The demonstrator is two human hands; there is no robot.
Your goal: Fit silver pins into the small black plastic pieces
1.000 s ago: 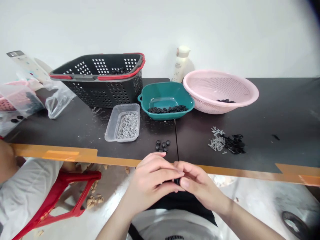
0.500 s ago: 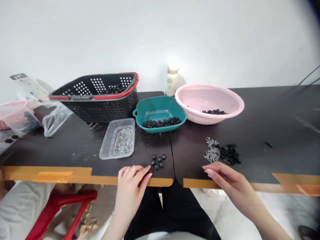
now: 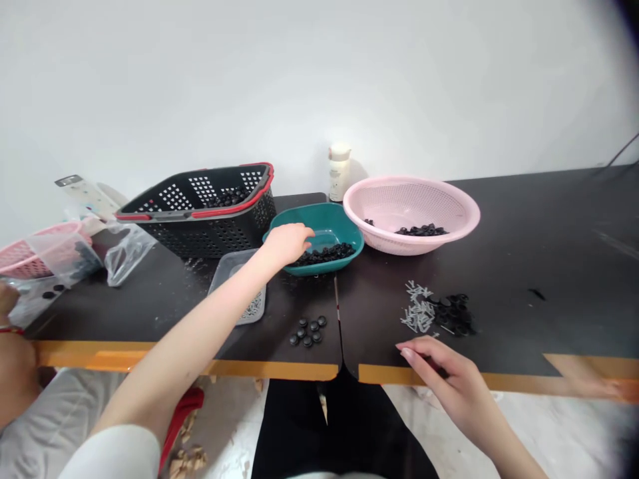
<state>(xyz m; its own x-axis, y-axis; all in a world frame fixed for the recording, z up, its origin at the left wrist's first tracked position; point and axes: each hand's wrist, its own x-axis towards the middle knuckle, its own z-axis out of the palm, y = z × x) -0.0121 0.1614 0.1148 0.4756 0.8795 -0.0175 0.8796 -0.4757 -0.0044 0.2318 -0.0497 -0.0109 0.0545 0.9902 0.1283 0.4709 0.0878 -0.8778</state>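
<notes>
My left hand reaches over the left part of the teal bin, its fingers bent down above the small black pieces; whether it touches any is hidden. Near the table's front edge is my right hand, thumb and forefinger pinched together, and what they hold, if anything, is too small to name. Just beyond it lie a pile of metal pins and a heap of black parts. Several round black pieces sit left of the table seam.
A clear tray of pins lies partly under my left forearm. Behind stand a black basket, a white bottle and a pink colander with black parts. Another person's arm shows at far left.
My left hand has moved from the front edge up and forward to the teal bin. One more round black piece shows in the group. The camera view has shifted slightly.
</notes>
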